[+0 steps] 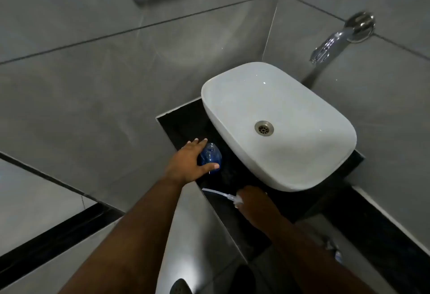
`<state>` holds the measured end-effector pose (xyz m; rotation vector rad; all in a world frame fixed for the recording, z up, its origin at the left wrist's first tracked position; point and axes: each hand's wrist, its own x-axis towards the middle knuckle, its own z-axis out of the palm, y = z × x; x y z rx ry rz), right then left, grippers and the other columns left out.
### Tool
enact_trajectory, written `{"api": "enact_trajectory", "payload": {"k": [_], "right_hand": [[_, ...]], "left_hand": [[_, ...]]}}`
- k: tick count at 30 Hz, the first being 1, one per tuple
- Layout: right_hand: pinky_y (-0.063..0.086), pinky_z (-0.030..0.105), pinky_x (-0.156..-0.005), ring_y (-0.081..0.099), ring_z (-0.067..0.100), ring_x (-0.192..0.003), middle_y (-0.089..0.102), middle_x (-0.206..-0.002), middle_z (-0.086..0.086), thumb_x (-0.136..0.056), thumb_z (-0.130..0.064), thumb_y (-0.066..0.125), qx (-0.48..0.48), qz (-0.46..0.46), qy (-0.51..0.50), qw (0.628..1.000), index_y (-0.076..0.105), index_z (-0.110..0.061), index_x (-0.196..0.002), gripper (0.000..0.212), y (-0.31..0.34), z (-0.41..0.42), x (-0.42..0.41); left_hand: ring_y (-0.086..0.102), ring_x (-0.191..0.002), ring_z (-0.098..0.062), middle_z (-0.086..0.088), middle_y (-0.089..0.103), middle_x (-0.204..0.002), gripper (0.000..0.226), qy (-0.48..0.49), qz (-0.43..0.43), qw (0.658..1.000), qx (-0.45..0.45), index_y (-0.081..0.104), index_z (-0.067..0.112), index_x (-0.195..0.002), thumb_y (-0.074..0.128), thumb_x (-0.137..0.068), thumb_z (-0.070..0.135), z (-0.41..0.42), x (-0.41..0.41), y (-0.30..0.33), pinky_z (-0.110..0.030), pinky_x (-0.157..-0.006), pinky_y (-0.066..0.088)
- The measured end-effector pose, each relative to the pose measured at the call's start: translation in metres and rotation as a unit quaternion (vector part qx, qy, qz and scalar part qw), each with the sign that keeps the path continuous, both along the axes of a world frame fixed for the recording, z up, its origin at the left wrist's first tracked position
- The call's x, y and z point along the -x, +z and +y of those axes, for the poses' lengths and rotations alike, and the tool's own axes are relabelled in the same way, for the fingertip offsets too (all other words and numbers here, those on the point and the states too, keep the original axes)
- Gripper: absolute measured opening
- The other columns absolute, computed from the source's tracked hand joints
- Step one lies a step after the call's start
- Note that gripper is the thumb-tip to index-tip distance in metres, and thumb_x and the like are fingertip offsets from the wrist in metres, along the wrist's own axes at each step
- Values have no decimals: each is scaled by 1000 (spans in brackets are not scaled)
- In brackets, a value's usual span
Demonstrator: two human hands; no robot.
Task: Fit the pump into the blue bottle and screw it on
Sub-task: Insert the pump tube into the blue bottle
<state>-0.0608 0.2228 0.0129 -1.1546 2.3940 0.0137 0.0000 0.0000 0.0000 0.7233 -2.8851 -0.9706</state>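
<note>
Left hand (188, 162) cups the blue bottle (210, 157) on the dark counter (186, 124) beside the basin (279, 98) — steadying it. Right hand (253, 203) grips the pump (223, 195) — tube aimed toward the bottle, not yet inserted.

- The basin (279, 107) sits on the counter (181, 121), centre-right of the frame.
- The bottle (213, 156) stands on the counter, left of the basin.
- The pump (223, 195) lies below the bottle, lower centre.
- The tap (335, 42) projects from the wall, upper right.
</note>
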Motion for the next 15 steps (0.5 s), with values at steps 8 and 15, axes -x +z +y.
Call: {"api": "enact_trajectory", "payload": {"k": [8,15], "right_hand": [[51,35,-86,62,27,-99,65,-106,9,-84,-23,53,108,-18,-33,993,65,-8,-96,22,20,6,8],[46,30,-71,61,26,-88,65,-97,9,-80,-25,57,104,38,-30,993,60,-12,-84,14,82,-4,12]], "left_hand": [[19,-147,-28,-8,28,-158,93,29,-30,999,6,34,23,-148,73,-73,63,-1,3,4,-44,-116,22],[15,-147,-28,-7,26,-159,94,23,-15,999,-15,31,24,-149,73,-74,62,-1,-1,-1,-42,-116,20]]}}
